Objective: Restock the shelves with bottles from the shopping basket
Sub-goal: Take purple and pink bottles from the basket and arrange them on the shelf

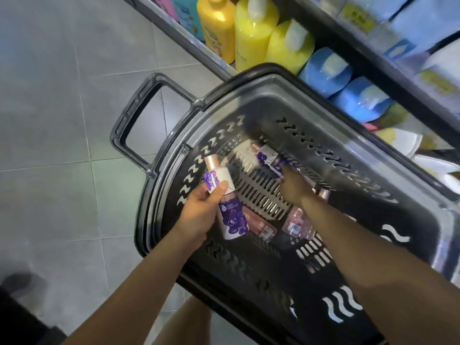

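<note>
My left hand point(199, 207) is clamped round a white purple-flowered bottle point(225, 202), thumb across its middle, above the basket point(249, 100). My right hand point(293, 188) reaches onto a second purple bottle point(270, 159) on the floor of the basket; grip too blurred to call. Light, smooth plastic, probably slick: take them mid-body. Pink bottles point(258, 224) wait below; shelf point(174, 33) beyond.

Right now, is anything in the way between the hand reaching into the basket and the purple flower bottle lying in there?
Nothing visible. The right hand is already at the white bottle with the purple flower on the floor of the basket, fingers on it. The pink bottles lie nearer the wrist, not between them.
</note>
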A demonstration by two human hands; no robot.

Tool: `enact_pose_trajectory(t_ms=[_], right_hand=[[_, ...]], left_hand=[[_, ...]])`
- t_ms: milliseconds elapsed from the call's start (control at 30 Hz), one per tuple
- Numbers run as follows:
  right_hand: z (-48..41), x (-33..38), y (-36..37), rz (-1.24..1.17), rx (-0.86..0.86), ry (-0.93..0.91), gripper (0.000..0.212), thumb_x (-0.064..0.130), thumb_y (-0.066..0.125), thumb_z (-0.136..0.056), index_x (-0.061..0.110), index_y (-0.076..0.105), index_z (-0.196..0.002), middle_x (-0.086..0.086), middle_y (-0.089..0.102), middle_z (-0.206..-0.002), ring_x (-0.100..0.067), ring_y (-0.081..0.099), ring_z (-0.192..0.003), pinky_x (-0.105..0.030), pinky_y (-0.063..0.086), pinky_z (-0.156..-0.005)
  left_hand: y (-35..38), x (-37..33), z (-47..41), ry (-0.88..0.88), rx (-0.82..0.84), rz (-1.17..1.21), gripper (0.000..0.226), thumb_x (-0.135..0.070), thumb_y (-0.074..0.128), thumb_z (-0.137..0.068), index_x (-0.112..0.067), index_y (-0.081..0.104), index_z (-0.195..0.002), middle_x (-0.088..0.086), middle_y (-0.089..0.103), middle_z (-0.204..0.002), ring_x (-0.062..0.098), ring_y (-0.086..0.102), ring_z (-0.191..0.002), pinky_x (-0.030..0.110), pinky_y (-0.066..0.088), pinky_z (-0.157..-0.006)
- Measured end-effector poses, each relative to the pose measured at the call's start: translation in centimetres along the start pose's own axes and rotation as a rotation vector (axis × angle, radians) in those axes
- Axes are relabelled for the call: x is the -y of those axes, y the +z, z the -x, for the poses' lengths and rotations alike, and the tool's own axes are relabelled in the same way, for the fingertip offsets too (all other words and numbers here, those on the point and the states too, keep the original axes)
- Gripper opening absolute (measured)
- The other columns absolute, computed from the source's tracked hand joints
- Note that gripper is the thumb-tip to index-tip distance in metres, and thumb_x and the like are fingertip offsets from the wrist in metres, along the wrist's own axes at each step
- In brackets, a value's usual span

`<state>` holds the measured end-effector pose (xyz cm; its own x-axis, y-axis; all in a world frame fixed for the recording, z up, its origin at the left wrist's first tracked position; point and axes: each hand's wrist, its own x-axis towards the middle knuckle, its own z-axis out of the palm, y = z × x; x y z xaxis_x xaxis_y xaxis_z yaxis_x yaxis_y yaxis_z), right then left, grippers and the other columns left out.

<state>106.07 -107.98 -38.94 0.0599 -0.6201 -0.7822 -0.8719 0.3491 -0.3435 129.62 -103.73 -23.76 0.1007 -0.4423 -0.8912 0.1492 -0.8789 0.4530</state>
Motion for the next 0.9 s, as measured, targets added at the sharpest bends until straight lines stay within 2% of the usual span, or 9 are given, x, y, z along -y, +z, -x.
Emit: enact_pose_trajectory(t_ms=[100, 167, 233, 333, 467, 567, 700, 800, 900], right_hand=[[-1.4, 0.0, 1.1, 0.105, -0.199, -0.019, 0.035, 0.012, 0.040, -0.104, 0.008, 0.046, -0.138, -0.021, 0.053, -0.136, -0.041, 0.053, -0.124, -0.054, 0.048, -0.101], [-1.7, 0.5, 1.8, 0.175, -0.300, -0.022, 0.027, 0.015, 0.044, -0.104, 0.007, 0.047, -0.130, -0.017, 0.053, -0.122, -0.034, 0.056, -0.104, -0.046, 0.050, -0.083], [-2.1, 0.3, 2.7, 0.186, -0.296, -0.001, 0.026, 0.014, 0.049, -0.104, 0.006, 0.049, -0.128, -0.011, 0.049, -0.112, -0.024, 0.051, -0.092, -0.035, 0.039, -0.075], [-2.9, -0.1, 3.8, 0.079, -0.269, 0.065, 0.029, 0.021, 0.060, -0.100, 0.007, 0.054, -0.126, -0.006, 0.054, -0.105, -0.029, 0.059, -0.100, -0.033, 0.045, -0.074], [-2.7, -0.1, 3.4, -0.050, -0.085, 0.086, 0.042, 0.027, 0.076, -0.090, 0.014, 0.055, -0.124, -0.002, 0.064, -0.103, -0.022, 0.061, -0.094, -0.032, 0.045, -0.083], [-0.1, 0.5, 2.1, -0.072, -0.001, 0.065, 0.045, 0.031, 0.073, -0.093, 0.016, 0.052, -0.129, -0.002, 0.063, -0.108, -0.019, 0.055, -0.091, -0.029, 0.038, -0.082], [5.2, 1.0, 0.3, -0.122, 0.070, 0.056, 0.045, 0.035, 0.070, -0.095, 0.022, 0.049, -0.132, 0.003, 0.064, -0.114, -0.020, 0.062, -0.101, -0.035, 0.047, -0.089], [9.5, 1.6, -1.5, -0.154, 0.072, 0.067, 0.039, 0.041, 0.072, -0.092, 0.021, 0.054, -0.121, 0.001, 0.069, -0.108, -0.021, 0.067, -0.098, -0.039, 0.053, -0.087], [14.1, 3.3, -4.0, -0.214, 0.059, 0.046, 0.036, 0.038, 0.073, -0.092, 0.018, 0.059, -0.118, -0.001, 0.071, -0.105, -0.021, 0.068, -0.097, -0.037, 0.053, -0.087]], left_hand=[[-0.2, 0.5, -1.0, 0.020, -0.020, -0.013, 0.031, -0.035, 0.063, -0.100, -0.012, 0.066, -0.121, 0.008, 0.079, -0.104, 0.026, 0.076, -0.101, 0.054, 0.053, -0.102], [-0.1, 0.7, -1.6, 0.031, -0.034, 0.002, 0.030, -0.035, 0.064, -0.100, -0.013, 0.067, -0.120, 0.008, 0.079, -0.105, 0.026, 0.076, -0.101, 0.056, 0.052, -0.103], [-0.1, 0.8, -2.1, 0.035, -0.040, 0.005, 0.029, -0.034, 0.064, -0.100, -0.013, 0.068, -0.120, 0.008, 0.079, -0.104, 0.027, 0.076, -0.099, 0.056, 0.054, -0.102], [0.0, 0.9, -2.6, 0.037, -0.044, -0.017, 0.028, -0.034, 0.065, -0.100, -0.013, 0.068, -0.118, 0.008, 0.079, -0.103, 0.026, 0.077, -0.097, 0.054, 0.055, -0.100], [0.0, 0.5, -2.0, 0.023, -0.044, -0.021, 0.027, -0.032, 0.064, -0.101, -0.013, 0.067, -0.119, 0.008, 0.079, -0.103, 0.023, 0.077, -0.096, 0.049, 0.058, -0.096], [-0.1, 0.1, -0.6, 0.021, -0.026, -0.034, 0.027, -0.031, 0.063, -0.102, -0.011, 0.066, -0.119, 0.010, 0.079, -0.104, 0.023, 0.077, -0.094, 0.043, 0.060, -0.090], [-0.1, -1.2, 2.6, 0.003, -0.015, -0.041, 0.022, -0.030, 0.063, -0.101, -0.013, 0.066, -0.115, 0.007, 0.079, -0.097, 0.020, 0.078, -0.086, 0.030, 0.060, -0.071], [-0.1, -3.0, 6.0, 0.016, -0.012, -0.074, 0.022, -0.031, 0.065, -0.101, -0.014, 0.067, -0.114, 0.009, 0.079, -0.098, 0.019, 0.077, -0.081, 0.024, 0.058, -0.062], [-0.2, -5.5, 10.1, 0.061, 0.016, -0.097, 0.021, -0.032, 0.064, -0.101, -0.015, 0.068, -0.112, 0.009, 0.079, -0.101, 0.022, 0.077, -0.086, 0.034, 0.062, -0.074]])
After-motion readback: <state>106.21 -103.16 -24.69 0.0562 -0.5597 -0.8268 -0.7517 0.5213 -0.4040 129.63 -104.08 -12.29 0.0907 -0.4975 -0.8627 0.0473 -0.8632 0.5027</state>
